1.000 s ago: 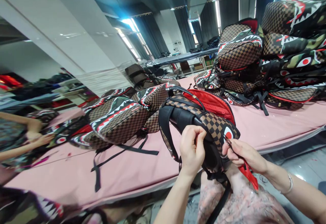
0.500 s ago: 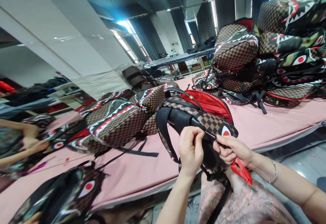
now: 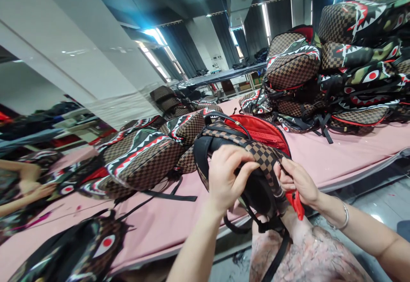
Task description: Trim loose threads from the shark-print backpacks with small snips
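A brown-and-black checkered backpack [image 3: 262, 151] stands tilted at the table's near edge, its top open on a red lining [image 3: 259, 129]. In front of its black padded back is my left hand [image 3: 226, 177], thumb and fingertips drawn together; whatever they pinch is too small to make out. My right hand [image 3: 299, 181] is closed by the backpack's right side. Red-handled scissors [image 3: 295, 204] are tucked in that hand, their red handles showing below the palm and the blades mostly hidden. A black strap [image 3: 277, 252] hangs down over my lap.
Similar backpacks [image 3: 144, 156] lie to the left on the pink-covered table [image 3: 153, 226]; another backpack [image 3: 80, 248] is at the near left. A tall stack of backpacks [image 3: 361, 68] rises at right. Another person's arm [image 3: 25, 192] reaches in at far left.
My left hand has moved left and up, away from my right hand, and turned. The right hand has shifted slightly right. The backpack's eye patch is now out of sight.
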Demonstrator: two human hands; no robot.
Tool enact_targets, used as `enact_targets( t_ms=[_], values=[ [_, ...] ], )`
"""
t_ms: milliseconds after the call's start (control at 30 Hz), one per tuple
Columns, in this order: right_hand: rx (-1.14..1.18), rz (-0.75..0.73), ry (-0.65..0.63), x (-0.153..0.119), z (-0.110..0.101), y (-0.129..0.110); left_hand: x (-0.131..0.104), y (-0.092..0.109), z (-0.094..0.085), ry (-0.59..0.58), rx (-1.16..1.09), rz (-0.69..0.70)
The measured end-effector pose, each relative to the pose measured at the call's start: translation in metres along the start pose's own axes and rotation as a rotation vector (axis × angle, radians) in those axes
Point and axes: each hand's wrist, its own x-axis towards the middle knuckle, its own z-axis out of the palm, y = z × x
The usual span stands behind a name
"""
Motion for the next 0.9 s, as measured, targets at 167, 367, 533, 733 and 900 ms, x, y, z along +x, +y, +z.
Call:
enact_targets(
  t_ms=[167,367,533,733,900],
  values=[
    [-0.276,-0.268,0.203,0.012,-0.005,-0.002,0.064,-0.013,-0.001,-0.503,0.239,0.12],
    [-0.52,-0.366,0.338,0.021,-0.015,0.001,0.092,-0.018,0.018,-0.819,0.283,-0.01],
    [-0.741,-0.393,0.299,0.025,-0.015,-0.003,0.075,-0.027,0.015,-0.474,0.289,-0.181],
    [-0.96,-0.43,0.224,0.032,-0.002,-0.013,0.063,-0.028,0.01,-0.286,0.142,-0.284],
    [-1.04,-0.437,0.201,0.037,0.004,-0.017,0.061,-0.024,0.012,-0.271,0.105,-0.295]
  ],
)
